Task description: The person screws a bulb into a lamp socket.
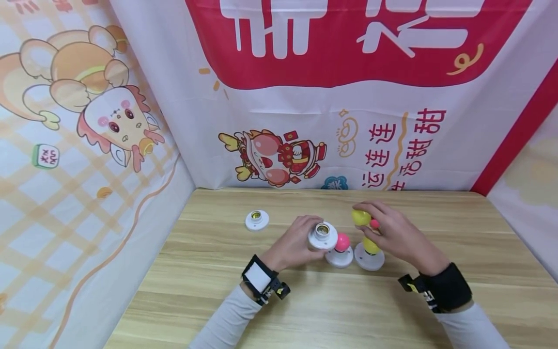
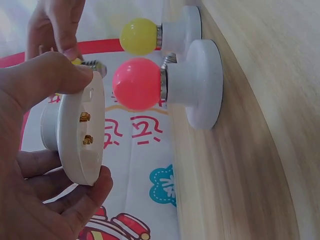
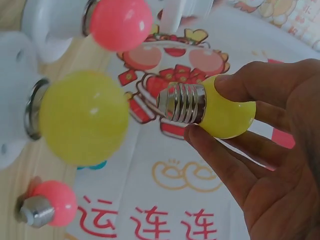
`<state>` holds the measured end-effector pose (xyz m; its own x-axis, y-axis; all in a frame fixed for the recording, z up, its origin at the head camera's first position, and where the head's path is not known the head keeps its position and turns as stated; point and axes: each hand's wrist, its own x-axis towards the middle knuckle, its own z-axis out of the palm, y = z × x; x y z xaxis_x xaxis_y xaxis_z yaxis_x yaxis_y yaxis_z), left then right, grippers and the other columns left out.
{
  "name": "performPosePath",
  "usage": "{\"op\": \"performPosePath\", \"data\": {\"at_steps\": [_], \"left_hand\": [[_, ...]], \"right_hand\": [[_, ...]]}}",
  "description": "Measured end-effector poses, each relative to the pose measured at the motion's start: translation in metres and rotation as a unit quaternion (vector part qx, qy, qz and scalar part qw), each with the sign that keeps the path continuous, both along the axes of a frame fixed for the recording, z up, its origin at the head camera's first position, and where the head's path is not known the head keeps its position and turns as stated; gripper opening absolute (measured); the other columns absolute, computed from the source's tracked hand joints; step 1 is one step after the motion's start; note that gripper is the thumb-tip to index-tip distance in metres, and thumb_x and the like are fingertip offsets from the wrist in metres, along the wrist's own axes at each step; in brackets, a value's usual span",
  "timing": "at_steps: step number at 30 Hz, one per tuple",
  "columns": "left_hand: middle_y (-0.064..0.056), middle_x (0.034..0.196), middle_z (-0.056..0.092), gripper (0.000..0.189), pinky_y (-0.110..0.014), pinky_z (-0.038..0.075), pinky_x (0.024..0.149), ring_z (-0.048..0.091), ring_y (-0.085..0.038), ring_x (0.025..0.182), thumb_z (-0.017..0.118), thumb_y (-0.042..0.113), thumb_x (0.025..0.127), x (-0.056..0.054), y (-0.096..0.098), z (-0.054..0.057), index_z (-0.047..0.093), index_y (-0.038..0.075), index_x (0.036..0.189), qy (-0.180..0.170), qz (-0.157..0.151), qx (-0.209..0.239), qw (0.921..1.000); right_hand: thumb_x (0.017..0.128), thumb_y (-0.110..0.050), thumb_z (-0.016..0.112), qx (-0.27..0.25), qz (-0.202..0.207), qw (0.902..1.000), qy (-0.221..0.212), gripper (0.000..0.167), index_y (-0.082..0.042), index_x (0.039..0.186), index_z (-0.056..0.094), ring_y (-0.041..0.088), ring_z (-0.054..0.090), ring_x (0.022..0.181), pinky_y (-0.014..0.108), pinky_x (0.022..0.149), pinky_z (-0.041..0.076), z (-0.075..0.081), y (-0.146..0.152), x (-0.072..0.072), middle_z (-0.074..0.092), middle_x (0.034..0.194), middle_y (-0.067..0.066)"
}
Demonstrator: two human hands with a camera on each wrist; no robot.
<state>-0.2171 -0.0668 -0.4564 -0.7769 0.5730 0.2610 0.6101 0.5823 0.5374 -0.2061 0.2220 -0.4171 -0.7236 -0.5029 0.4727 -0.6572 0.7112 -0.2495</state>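
Fingers [image 2: 85, 202] of both hands are clamped above a wooden table [image 1: 209, 281]. By clock in the head view, from the white socket [image 1: 322, 242] gripped in the left hand [image 1: 294, 248]: a yellow-bulb lamp [image 1: 370, 251] and a pink-bulb lamp [image 1: 341, 245] stand toward four; a bare socket [image 1: 256, 223] sits toward nine; the yellow bulb [image 1: 360, 217] pinched by the right hand [image 1: 394, 237] is at two; a loose pink bulb [image 1: 375, 224] lies toward three.

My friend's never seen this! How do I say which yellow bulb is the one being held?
Start at the wooden table and find the person's right hand, over its right half. The yellow bulb in that hand's fingers is the one. Unlike the other yellow bulb, which sits in a white socket, this one has its silver screw thread bare.
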Motion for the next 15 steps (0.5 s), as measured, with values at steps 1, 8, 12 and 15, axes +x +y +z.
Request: {"op": "performPosePath", "data": {"at_steps": [1,8,12,15], "left_hand": [[-0.012,0.152,0.058,0.078,-0.043,0.049,0.121,0.053,-0.026,0.140,0.091,0.025,0.083,0.000,0.001,0.000,0.054,0.004,0.149,0.000,-0.002,0.002,1.0000],[-0.010,0.151,0.058,0.075,-0.040,0.049,0.120,0.053,-0.024,0.140,0.090,0.027,0.084,0.000,0.007,-0.002,0.056,0.005,0.148,0.000,-0.021,0.011,0.9997],[-0.010,0.151,0.058,0.073,-0.038,0.049,0.120,0.053,-0.023,0.139,0.089,0.028,0.085,0.001,0.011,-0.004,0.057,0.005,0.146,0.007,-0.034,0.014,0.9993],[-0.009,0.151,0.057,0.074,-0.037,0.048,0.120,0.052,-0.022,0.140,0.089,0.029,0.086,0.001,0.013,-0.005,0.056,0.005,0.148,0.006,-0.044,0.019,0.9988]], "right_hand": [[0.088,-0.008,0.087,-0.002,0.004,1.0000,0.005,0.056,-0.007,0.139,0.064,0.034,0.072,0.118,0.045,0.089,0.066,0.001,-0.001,0.001,0.067,0.138,0.015],[0.087,-0.008,0.088,-0.029,0.032,0.9989,0.018,0.058,-0.006,0.139,0.063,0.031,0.074,0.113,0.042,0.083,0.068,0.009,-0.011,0.008,0.067,0.137,0.016],[0.085,-0.008,0.089,-0.022,0.042,0.9980,0.043,0.060,-0.006,0.139,0.063,0.027,0.075,0.109,0.041,0.086,0.068,0.014,-0.016,0.012,0.068,0.136,0.015],[0.084,-0.008,0.089,-0.023,0.048,0.9968,0.059,0.060,-0.005,0.138,0.064,0.024,0.076,0.106,0.040,0.086,0.068,0.016,-0.020,0.014,0.068,0.135,0.013]]}}
